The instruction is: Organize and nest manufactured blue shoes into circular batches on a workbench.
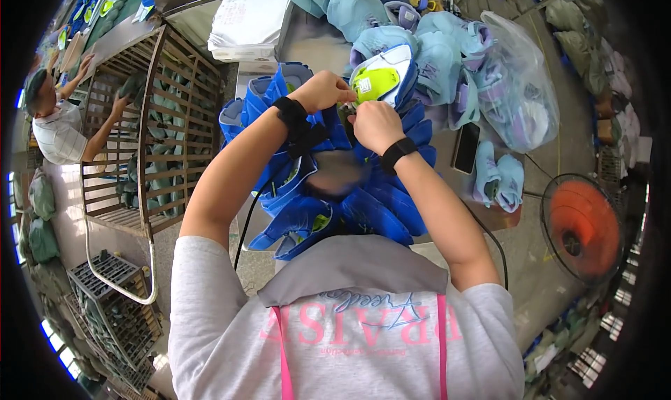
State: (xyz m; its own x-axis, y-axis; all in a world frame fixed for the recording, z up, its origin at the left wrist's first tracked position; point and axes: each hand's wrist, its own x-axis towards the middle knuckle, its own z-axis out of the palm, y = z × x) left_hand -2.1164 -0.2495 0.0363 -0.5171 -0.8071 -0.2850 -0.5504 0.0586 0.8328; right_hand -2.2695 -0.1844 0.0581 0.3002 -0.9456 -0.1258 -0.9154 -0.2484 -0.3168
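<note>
In front of me, blue shoe uppers [381, 203] stand in a ring on the table. At the ring's far right, one upper [406, 73] shows its white inside, with a bright yellow-green piece [374, 85] and a small white label in it. My left hand [323, 92] is closed, its fingertips pinched at the near left edge of the yellow-green piece. Just below and to the right, my right hand [378, 126] is closed too, its thumb and fingers close to the left fingertips. What either hand holds is too small or hidden to make out. Both wrists wear black bands.
Light blue uppers [437, 59] pile up at the back right beside a clear plastic bag [535, 96]. A phone [466, 148] and two light blue uppers [508, 182] lie nearer. An orange fan [584, 226] stands right; a paper stack [249, 19] back left. A co-worker [64, 124] reaches into a slatted cart [145, 141].
</note>
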